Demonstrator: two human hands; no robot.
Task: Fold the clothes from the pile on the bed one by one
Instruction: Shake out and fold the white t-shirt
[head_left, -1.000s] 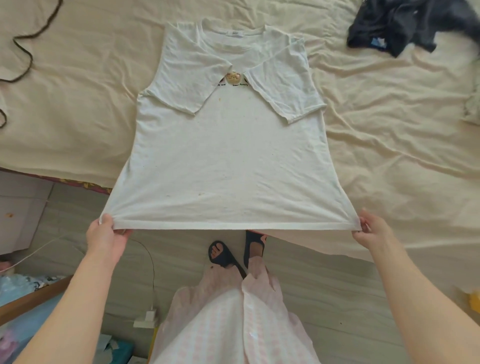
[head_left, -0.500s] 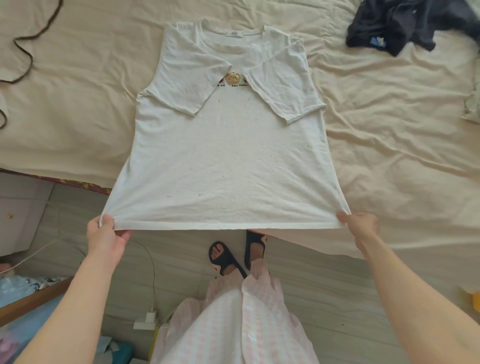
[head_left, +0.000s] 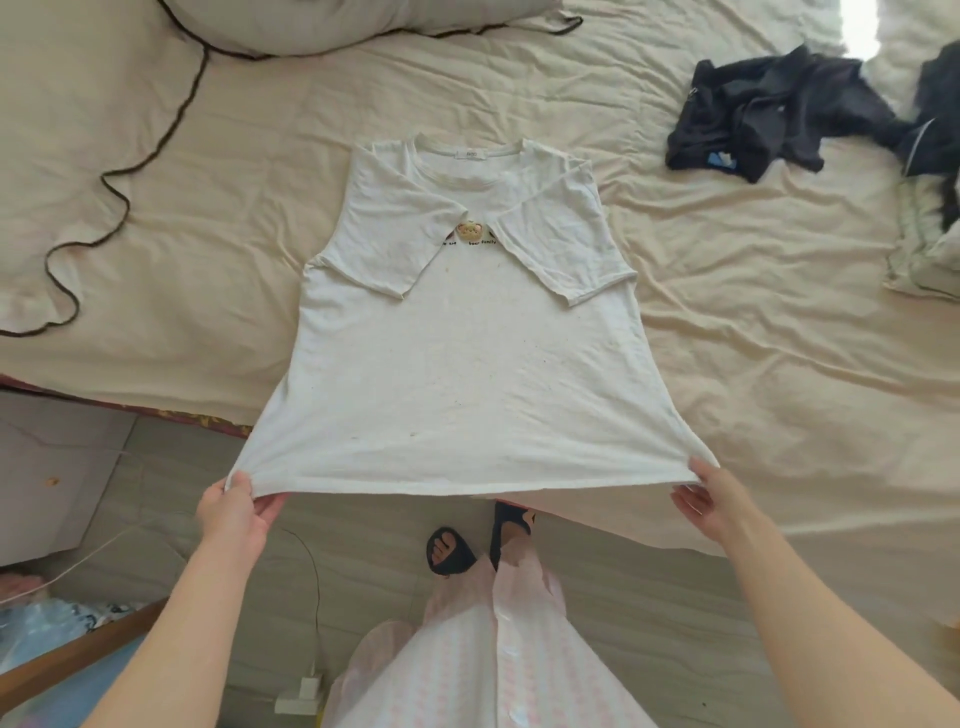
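Cream sheets (head_left: 753, 322), creased and rumpled, covered the bed where a white T-shirt (head_left: 467, 374) lay face up, both short sleeves folded inward across the chest so that they nearly met over a small bear print (head_left: 470, 230). A person standing at the bed's edge pinched the shirt's two bottom corners, the left hand (head_left: 236, 512) gripping the hem at one side and the right hand (head_left: 709, 496) gripping it at the other, the hem drawn taut between them and lifted over the floor. Dark clothes (head_left: 769, 119) lay crumpled well apart at the upper right. A pillow (head_left: 363, 21) with dark piping sat at the head of the bed. Black sandals (head_left: 457, 551) showed on the grey floor below.
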